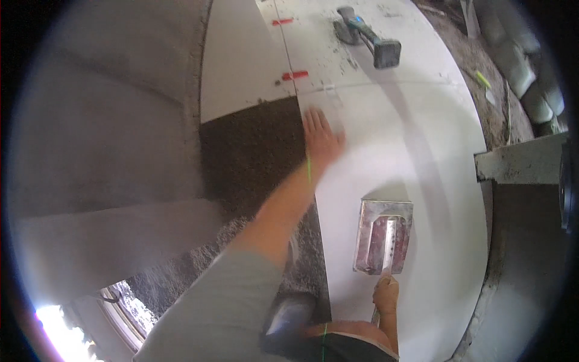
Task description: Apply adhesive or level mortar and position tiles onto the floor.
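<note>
My left hand (322, 139) lies with fingers stretched out on a large white floor tile (368, 163), close to the tile's left edge. My right hand (386, 292) is closed around the handle of a flat rectangular paddle (373, 244), grey at the rim and dull red on its face. The paddle is over the same tile, with a shadow beside it; I cannot tell whether it touches. Left of the tile is a patch of dark, rough bedding (247, 142). Beyond my left hand, red clips (295, 75) sit along the joint between the farther tiles.
A dark power tool (371, 39) rests on the far tile among grey crumbs. A grey wall (102, 145) rises at left. A small trowel with a yellow-green handle (482, 78) and pale bags (512, 54) are at far right. A grey ledge (522, 160) juts in at right.
</note>
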{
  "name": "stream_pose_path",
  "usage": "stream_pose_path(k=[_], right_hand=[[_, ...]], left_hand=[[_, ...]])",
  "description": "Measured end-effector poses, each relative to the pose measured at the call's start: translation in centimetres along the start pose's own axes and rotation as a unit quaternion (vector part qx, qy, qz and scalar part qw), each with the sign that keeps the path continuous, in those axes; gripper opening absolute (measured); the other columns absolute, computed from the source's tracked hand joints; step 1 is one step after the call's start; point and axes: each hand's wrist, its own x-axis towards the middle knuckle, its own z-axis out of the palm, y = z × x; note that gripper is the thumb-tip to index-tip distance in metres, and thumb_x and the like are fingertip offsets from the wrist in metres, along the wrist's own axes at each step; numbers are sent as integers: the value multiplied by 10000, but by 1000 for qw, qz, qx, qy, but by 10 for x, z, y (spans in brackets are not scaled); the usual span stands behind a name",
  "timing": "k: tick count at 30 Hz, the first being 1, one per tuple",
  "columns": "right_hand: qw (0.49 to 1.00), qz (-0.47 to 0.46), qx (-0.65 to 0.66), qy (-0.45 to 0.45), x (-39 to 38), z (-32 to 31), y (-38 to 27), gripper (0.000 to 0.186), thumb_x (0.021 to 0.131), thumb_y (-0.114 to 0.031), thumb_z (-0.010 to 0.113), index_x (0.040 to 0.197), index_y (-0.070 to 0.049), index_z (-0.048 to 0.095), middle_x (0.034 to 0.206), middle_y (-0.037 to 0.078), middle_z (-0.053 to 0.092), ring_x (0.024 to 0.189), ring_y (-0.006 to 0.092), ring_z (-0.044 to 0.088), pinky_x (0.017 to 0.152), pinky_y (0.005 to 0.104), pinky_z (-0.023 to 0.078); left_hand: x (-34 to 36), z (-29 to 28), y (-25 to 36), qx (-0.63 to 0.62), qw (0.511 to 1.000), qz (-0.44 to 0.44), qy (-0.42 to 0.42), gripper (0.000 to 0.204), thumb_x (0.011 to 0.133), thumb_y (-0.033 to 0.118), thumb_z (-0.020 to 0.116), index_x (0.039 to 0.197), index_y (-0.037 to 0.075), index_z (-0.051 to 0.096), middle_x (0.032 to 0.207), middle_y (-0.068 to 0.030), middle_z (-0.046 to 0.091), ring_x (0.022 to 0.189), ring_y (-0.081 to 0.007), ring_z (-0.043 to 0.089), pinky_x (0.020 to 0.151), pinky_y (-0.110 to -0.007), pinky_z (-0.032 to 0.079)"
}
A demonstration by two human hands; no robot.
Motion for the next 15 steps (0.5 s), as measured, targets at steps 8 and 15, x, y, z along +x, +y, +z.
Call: stream_pose_path(k=[8, 15], right_hand=[[978, -109, 149, 92, -76, -28, -29, 445, 1038, -377, 467, 873, 18, 588, 672, 118, 559, 595, 236, 553, 572, 408, 453], [981, -42, -183, 51, -10, 12, -27, 503, 1047, -374, 445, 1068, 86, 648, 820, 238, 657, 663, 314, 590, 587, 444, 450]], left_hand=[[-11, -41, 3, -23, 993, -36, -110, 910, 957, 492, 470, 1526, -158, 186, 1633, -333, 81, 1539, -449, 8, 1255, -504, 18], [1, -28, 4, -17, 990, -37, -136, 879, 967, 463, 460, 1528, -156, 186, 1637, -325, 82, 1543, -436, 14, 1258, -505, 20]])
